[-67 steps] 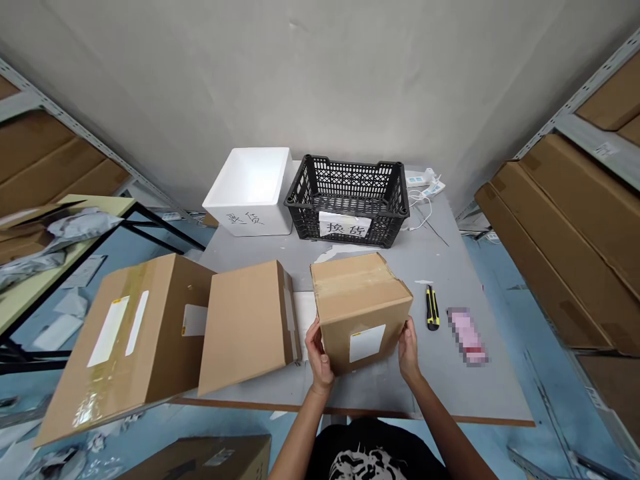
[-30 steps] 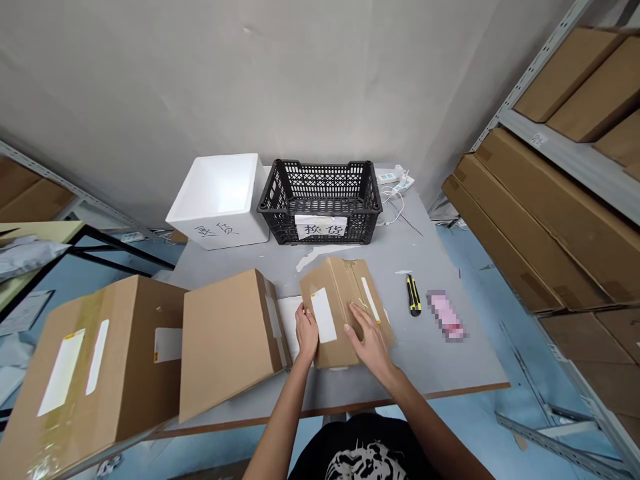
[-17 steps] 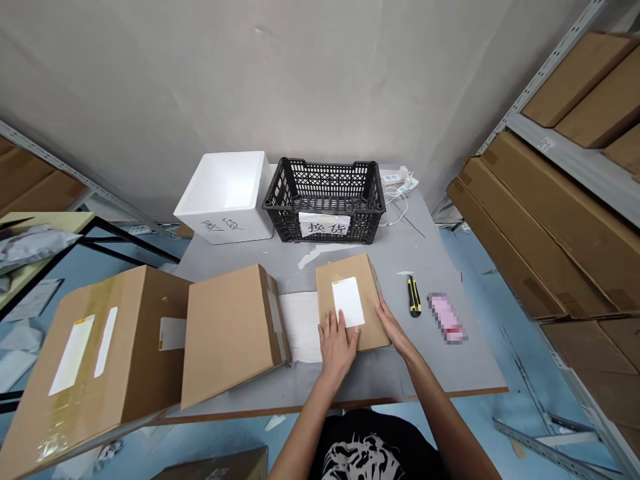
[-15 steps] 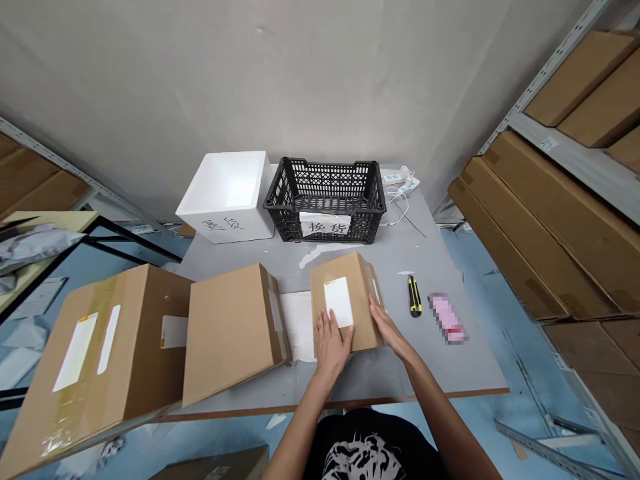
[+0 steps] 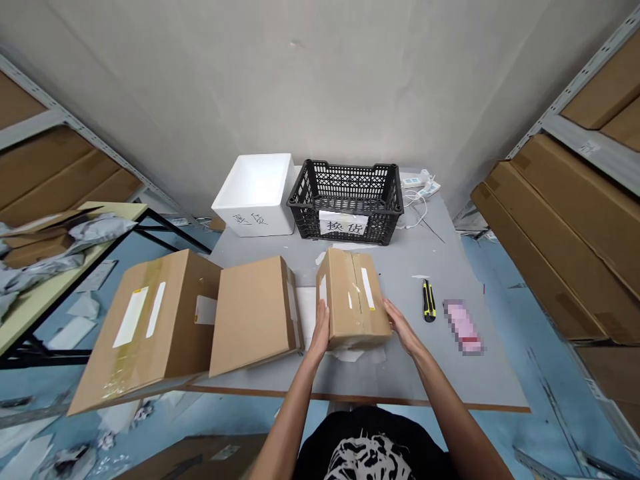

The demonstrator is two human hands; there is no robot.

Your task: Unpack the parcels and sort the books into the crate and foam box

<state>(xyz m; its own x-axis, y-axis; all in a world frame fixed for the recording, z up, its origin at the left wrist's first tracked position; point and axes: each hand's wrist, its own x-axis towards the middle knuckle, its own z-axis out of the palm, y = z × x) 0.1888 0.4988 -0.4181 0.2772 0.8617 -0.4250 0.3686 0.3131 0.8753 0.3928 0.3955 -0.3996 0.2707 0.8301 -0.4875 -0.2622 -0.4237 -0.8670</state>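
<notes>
A taped cardboard box (image 5: 353,300) sits on the grey table top (image 5: 440,377), towards the near edge, with a strip of tape and white labels on its upward face. The left hand (image 5: 320,328) stands at the box's left end, fingers straight and close together, lying flat against the cardboard. The right hand (image 5: 403,328) comes in from the other side, its fingers extended and touching the lower right edge. Neither hand curls around the box; it sits between the two open hands, and whether it is being squeezed I cannot tell.

Taking the box as the clock's centre, a white paper sheet (image 5: 307,308) lies just beside it at 9 o'clock, and two larger cardboard cartons (image 5: 253,317) (image 5: 150,327) sit beyond that. A white foam box (image 5: 255,197) stands at 11, touching distance from a black plastic crate (image 5: 345,199) at 12, which carries a paper label (image 5: 344,224). At 3 lies a yellow-and-black utility knife (image 5: 427,301), with a pink item (image 5: 463,327) beside it — too blurred to identify. A power strip (image 5: 419,181) sits at 1.
</notes>
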